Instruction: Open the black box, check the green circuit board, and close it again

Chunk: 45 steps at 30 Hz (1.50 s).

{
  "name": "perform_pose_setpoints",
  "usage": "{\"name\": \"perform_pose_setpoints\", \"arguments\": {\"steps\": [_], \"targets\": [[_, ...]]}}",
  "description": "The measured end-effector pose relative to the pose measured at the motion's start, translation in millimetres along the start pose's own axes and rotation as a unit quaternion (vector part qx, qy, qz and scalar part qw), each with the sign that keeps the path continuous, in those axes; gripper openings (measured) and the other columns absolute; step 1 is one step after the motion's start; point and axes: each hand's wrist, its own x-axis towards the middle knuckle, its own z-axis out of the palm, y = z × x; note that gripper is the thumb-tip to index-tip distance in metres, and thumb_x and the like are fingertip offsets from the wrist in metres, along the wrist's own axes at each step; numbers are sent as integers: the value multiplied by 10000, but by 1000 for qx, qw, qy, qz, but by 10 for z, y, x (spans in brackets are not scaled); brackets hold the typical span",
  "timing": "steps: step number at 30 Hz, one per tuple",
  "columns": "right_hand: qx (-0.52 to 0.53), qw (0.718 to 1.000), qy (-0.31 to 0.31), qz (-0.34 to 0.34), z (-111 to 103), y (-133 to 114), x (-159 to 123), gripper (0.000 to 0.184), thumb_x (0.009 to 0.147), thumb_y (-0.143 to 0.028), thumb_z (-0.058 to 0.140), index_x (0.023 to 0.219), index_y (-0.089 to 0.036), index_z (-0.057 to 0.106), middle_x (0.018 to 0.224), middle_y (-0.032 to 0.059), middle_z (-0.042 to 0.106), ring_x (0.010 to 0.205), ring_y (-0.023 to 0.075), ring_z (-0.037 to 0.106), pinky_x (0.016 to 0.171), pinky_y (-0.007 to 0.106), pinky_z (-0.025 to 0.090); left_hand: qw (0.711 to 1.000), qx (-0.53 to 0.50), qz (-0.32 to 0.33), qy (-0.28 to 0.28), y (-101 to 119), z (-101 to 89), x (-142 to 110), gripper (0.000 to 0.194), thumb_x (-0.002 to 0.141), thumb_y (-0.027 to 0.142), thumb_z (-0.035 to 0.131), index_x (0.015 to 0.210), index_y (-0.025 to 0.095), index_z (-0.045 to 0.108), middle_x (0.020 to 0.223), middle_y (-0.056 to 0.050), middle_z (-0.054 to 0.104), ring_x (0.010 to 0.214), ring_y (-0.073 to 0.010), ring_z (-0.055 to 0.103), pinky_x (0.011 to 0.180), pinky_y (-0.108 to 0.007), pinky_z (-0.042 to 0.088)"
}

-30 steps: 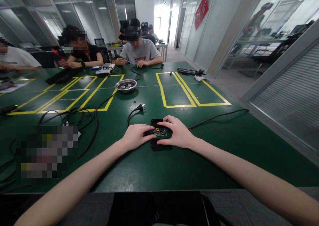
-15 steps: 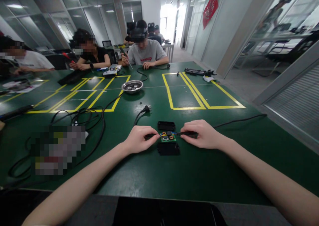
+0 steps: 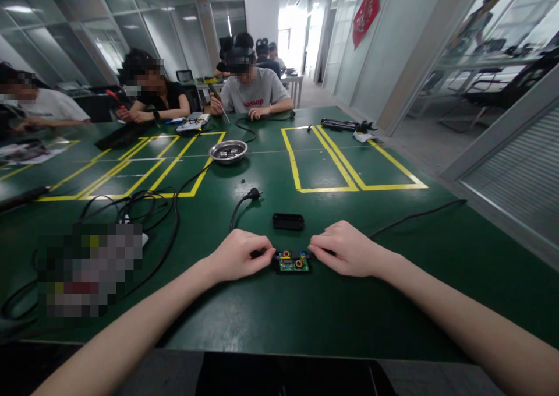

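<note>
A green circuit board [image 3: 292, 264] with copper-wound coils lies in or on the nearer black case half, whose dark rim shows around it; whether it is fully seated I cannot tell. My left hand [image 3: 242, 255] is closed in a pinch on the black power cord at the board's left end. That cord appears to lead to the plug [image 3: 253, 194] beyond my fingers. At the board's right end my right hand [image 3: 349, 249] pinches the other black cable [image 3: 410, 216], which runs off rightward. The other black case half [image 3: 288, 221] lies apart, just behind the board.
A metal bowl [image 3: 227, 151] holding small metal parts stands farther back. Coiled cables [image 3: 144, 204] and a blurred-out object [image 3: 91, 268] lie at left. Yellow tape [image 3: 327, 189] marks the green table [image 3: 244, 320]. A person in a grey shirt [image 3: 257, 90] sits opposite, holding a screwdriver [image 3: 220, 108].
My hands have shifted from the board's sides to the cables at its ends. The board has moved toward me, from between the case halves onto the nearer one.
</note>
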Motion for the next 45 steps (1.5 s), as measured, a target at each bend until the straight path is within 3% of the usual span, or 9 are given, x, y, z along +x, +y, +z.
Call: {"name": "perform_pose_setpoints", "arguments": {"steps": [7,16,21,25,28,31,35,45], "targets": [[19,998,-52,43,69,11,36,353,1031,-250,440,717,-190,588,597,15,614,547,132,526,601,275,277,999,13,-32,-33,-56,3,1,232,999,278,553,859,175,708,581,31,602,508,-97,545,532,-201,355],[26,993,-70,94,-53,21,46,369,1017,-269,438,682,-187,569,585,17,606,522,127,517,596,267,294,999,12,-36,-5,-92,-24,-14,231,1001,271,545,883,182,721,534,58,558,455,-80,477,514,-197,340],[41,990,-80,107,-81,62,29,354,976,-256,508,633,-191,559,567,0,590,522,122,520,603,263,305,998,54,-24,-9,-101,1,-8,223,1005,262,556,900,188,738,605,29,621,528,-98,561,536,-201,375],[27,993,-38,111,-49,66,37,262,937,-232,542,697,-184,633,689,35,665,647,155,596,635,262,349,996,75,-11,39,-75,19,3,191,1009,263,567,978,191,741,792,-32,738,728,-150,675,640,-229,478],[8,989,-9,148,1,35,63,287,949,-248,534,690,-182,639,704,49,670,648,161,593,626,267,351,995,74,-33,58,-59,66,1,211,1025,252,540,971,186,733,855,-36,773,724,-149,700,666,-238,499],[-3,983,-18,182,67,-15,103,354,963,-273,538,622,-195,585,592,20,608,547,146,533,585,272,305,994,76,-61,45,-51,122,-9,196,1021,243,549,959,192,729,777,-5,761,625,-129,682,605,-220,464],[-12,977,-30,209,123,-63,142,320,975,-277,548,671,-201,613,567,6,608,539,148,553,589,269,290,993,88,-73,28,-49,159,-12,164,1015,232,570,974,201,725,761,8,761,588,-120,669,580,-211,433],[-62,978,-40,195,124,-70,155,296,1015,-313,527,801,-198,697,625,29,680,582,162,613,583,276,278,990,121,-68,8,-43,230,-10,177,1040,235,539,1028,213,713,832,-5,793,669,-147,729,604,-215,458]]}}
